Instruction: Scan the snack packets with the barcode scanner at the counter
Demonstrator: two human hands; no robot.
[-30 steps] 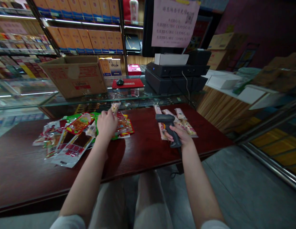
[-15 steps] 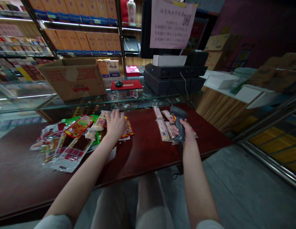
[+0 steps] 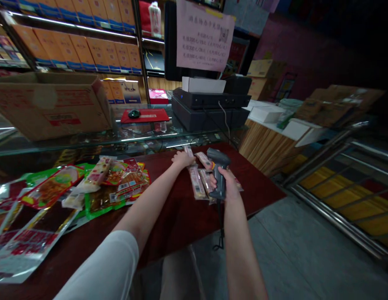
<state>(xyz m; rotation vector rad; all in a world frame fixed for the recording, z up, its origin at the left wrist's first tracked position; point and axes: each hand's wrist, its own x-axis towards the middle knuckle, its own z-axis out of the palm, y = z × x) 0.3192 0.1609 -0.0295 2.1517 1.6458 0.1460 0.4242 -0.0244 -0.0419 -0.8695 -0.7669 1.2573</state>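
My right hand (image 3: 230,183) is wrapped round the handle of a dark grey barcode scanner (image 3: 218,160), held above several wrapped snack bars. My left hand (image 3: 183,159) reaches over the left side of these bars, fingers spread, at a wrapped snack bar (image 3: 187,149) that it partly covers. Nearer to me lies another clear-wrapped bar (image 3: 197,183), and one more bar (image 3: 204,160) is beside the scanner head. On the left is a pile of snack packets (image 3: 131,179), with a pale wrapped bar (image 3: 97,175) on top.
Behind the dark red table (image 3: 169,225) runs a glass counter (image 3: 144,137) with an open cardboard box (image 3: 62,106), a mouse (image 3: 134,113) on a red mat, and a black cash drawer (image 3: 194,114). The scanner's cable (image 3: 219,233) hangs over the table edge. A metal railing (image 3: 338,216) stands right.
My left hand has moved right, from the snack pile to the wrapped bars. My right hand keeps hold of the barcode scanner. The view has turned and shifted.
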